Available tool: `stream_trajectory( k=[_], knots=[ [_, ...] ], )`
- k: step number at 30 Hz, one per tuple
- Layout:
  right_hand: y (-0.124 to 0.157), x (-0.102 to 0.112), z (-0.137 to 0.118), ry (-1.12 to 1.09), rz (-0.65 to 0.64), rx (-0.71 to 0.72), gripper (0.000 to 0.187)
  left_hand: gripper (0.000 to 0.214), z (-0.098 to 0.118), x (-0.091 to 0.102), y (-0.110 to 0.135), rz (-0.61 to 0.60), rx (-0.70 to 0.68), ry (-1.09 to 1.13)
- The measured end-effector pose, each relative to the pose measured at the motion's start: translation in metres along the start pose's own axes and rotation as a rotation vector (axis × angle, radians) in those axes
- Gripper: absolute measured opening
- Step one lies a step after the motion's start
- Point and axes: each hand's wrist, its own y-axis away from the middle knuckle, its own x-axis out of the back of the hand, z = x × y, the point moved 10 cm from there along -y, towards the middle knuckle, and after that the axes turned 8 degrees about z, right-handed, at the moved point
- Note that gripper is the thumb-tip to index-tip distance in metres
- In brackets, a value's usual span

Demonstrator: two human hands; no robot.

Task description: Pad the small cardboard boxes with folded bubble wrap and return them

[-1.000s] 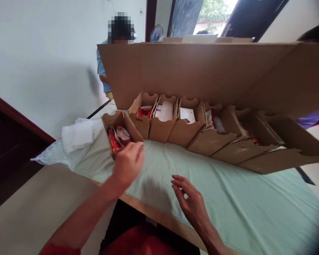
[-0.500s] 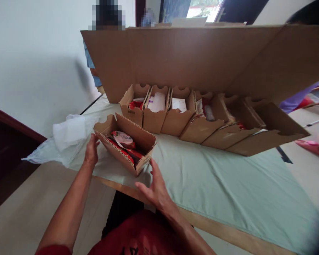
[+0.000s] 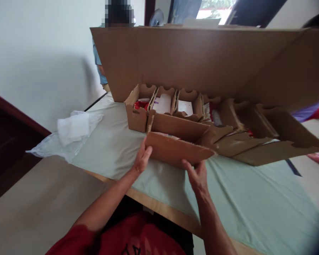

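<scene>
Between my two hands is an open-topped cardboard box (image 3: pixel 175 152), lifted and tipped so that its long side faces me. My left hand (image 3: pixel 143 156) grips its left end, thumb on the near side. My right hand (image 3: pixel 198 175) is closed on the lower right part, with the fingers passing under it. Only a sliver of the packet (image 3: pixel 166 135) inside shows over the rim. Right behind it stands a row of similar cardboard boxes (image 3: pixel 137 118), holding a red packet (image 3: pixel 141 103), a white carton (image 3: pixel 185 107) and other goods.
A tall cardboard panel (image 3: pixel 191 56) rises behind the row. Crumpled clear plastic with white sheeting (image 3: pixel 73 129) lies at the left of the green-clothed table (image 3: pixel 244 198). Beyond the panel's left edge stands another person (image 3: pixel 97 60); a fan (image 3: pixel 156 17) is farther back.
The box has gone from resting on the table at the left to being held up farther right, turned and tipped. My right hand, formerly spread at its corner, has closed on it.
</scene>
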Motion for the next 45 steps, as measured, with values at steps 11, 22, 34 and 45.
stream_trajectory(
  k=[11, 22, 34, 45],
  knots=[
    [0.019, -0.006, 0.041, 0.311, -0.054, 0.004, 0.048, 0.026, 0.077, 0.220, -0.038, 0.464, -0.035, -0.931],
    [0.015, -0.002, 0.046, 0.384, -0.034, -0.091, 0.045, 0.048, 0.092, 0.385, -0.111, 0.723, 0.467, -1.310],
    [0.018, -0.002, 0.040, 0.142, -0.018, -0.108, 0.052, 0.013, 0.161, 0.287, -0.057, 0.604, -0.036, -1.297],
    [0.101, 0.015, 0.002, -0.136, -0.301, -0.254, 0.049, 0.018, 0.070, 0.004, 0.136, -0.255, -0.277, -0.743]
  ],
)
